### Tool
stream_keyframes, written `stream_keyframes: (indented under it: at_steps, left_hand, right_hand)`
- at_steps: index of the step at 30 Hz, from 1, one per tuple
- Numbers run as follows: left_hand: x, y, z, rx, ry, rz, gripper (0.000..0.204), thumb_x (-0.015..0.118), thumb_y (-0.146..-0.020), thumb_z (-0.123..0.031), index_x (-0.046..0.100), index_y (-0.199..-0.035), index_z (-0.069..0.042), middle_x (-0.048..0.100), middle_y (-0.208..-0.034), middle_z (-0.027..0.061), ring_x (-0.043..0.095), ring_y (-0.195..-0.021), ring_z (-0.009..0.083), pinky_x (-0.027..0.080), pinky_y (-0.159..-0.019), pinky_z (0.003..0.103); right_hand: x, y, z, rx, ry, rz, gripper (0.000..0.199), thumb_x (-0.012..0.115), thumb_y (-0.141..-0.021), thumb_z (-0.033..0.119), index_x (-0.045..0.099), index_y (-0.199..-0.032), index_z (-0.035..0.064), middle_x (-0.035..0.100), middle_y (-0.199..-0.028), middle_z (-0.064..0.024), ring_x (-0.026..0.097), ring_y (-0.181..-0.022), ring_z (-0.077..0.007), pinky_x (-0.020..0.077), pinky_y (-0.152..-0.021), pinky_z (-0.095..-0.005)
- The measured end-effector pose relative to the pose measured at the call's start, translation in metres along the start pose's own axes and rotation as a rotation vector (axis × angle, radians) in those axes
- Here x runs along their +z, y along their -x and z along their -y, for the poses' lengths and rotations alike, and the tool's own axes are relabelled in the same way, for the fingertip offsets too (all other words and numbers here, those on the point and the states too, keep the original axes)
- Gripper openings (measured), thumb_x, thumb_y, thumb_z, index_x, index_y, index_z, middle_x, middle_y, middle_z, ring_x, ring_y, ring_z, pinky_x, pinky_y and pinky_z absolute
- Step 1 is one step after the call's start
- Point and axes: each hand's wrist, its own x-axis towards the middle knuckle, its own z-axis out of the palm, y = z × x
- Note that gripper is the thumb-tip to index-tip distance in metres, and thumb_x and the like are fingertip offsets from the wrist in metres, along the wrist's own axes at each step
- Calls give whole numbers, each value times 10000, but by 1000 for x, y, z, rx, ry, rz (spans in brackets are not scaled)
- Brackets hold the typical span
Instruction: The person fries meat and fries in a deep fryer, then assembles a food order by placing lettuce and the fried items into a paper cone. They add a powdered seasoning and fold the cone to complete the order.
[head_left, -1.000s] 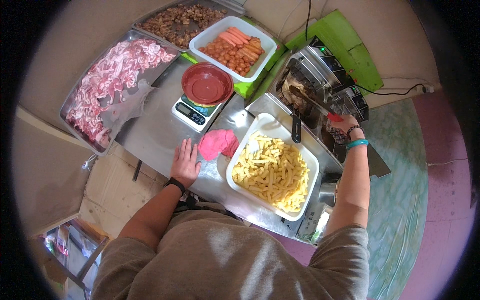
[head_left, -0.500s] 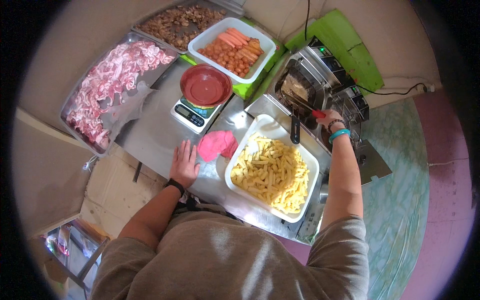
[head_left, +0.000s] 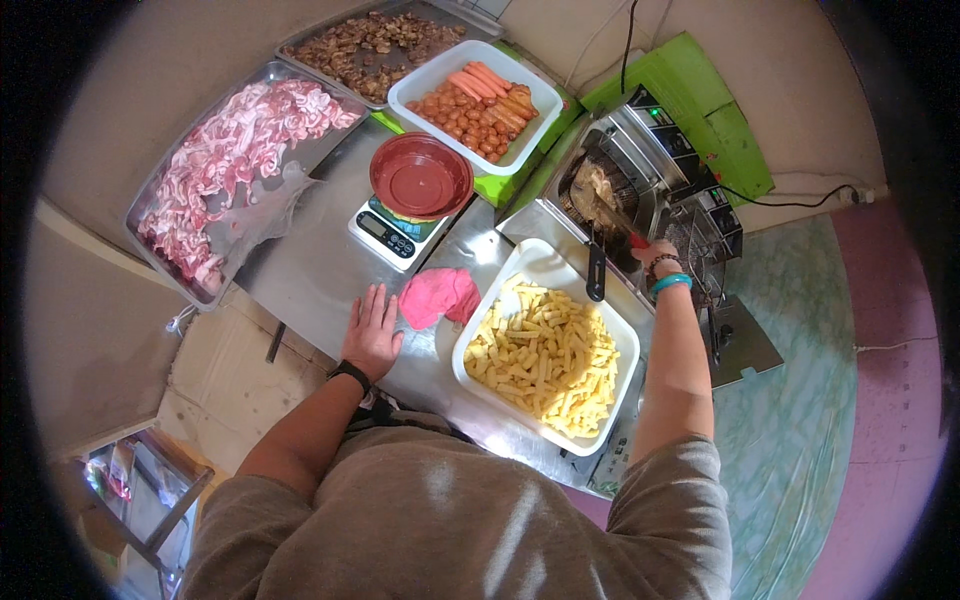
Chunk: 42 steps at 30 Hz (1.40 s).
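Note:
My right hand (head_left: pixel 655 257) grips a long red-handled tool (head_left: pixel 622 224) whose dark end reaches into a fryer basket. In that basket lies a pale brown piece of food (head_left: pixel 592 188), and the tool's end is at it; whether it touches cannot be seen. The basket's black handle (head_left: pixel 596 272) points toward me over the fryer's edge. My left hand (head_left: pixel 373 333) lies flat with fingers spread on the steel table, beside a crumpled pink cloth (head_left: pixel 438 297). Between my arms stands a white tub (head_left: pixel 462 368) of cut potato fries (head_left: pixel 540 350).
A brown bowl (head_left: pixel 421 176) sits on a kitchen scale (head_left: pixel 385 238). Behind it, a white tub (head_left: pixel 545 100) holds sausages and small round ones. Raw sliced meat (head_left: pixel 215 165) fills a metal tray at left; browned meat (head_left: pixel 370 50) lies in another. A second fryer basket (head_left: pixel 690 235) is right of my hand.
My right hand and the tool have shifted slightly down in the picture, and the tool's end now lies lower along the food. My left hand stays on the table.

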Motion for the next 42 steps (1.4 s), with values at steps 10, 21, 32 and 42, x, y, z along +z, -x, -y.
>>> stream_keyframes:
  at_steps: [10, 21, 32, 42]
  left_hand:
    - [0, 0, 1, 3, -5, -7, 602, 589, -721, -237, 389, -1229, 18, 274, -1332, 207, 233, -1257, 328, 201, -1019, 475]
    - [-2, 0, -1, 10, -3, -8, 598, 581, -726, -226, 382, -1232, 24, 279, -1328, 213, 232, -1257, 333, 198, -1017, 483]
    - [0, 1, 2, -11, -25, 49, 600, 538, -772, -269, 337, -1269, 3, 242, -1355, 196, 190, -1279, 317, 177, -1026, 475]
    - [-1, 1, 0, -10, -26, 41, 606, 550, -763, -272, 347, -1262, 4, 251, -1350, 195, 196, -1276, 316, 168, -1031, 470]
  right_hand:
    - [-50, 35, -13, -117, -145, 288, 316, 647, -679, 272, 634, -906, 53, 595, -630, -77, 563, -484, -145, 454, -474, -285]
    - [-49, 47, -23, 102, -428, 216, 318, 668, -699, 341, 625, -817, 49, 565, -572, -55, 513, -422, -131, 361, -358, -272]
    - [-19, 25, 11, -34, -221, 220, 392, 664, -658, 372, 643, -849, 31, 629, -679, -103, 618, -584, -187, 482, -548, -305]
    - [-93, 58, -35, -91, -314, 231, 358, 667, -659, 334, 646, -883, 56, 615, -638, -73, 574, -520, -154, 451, -504, -295]
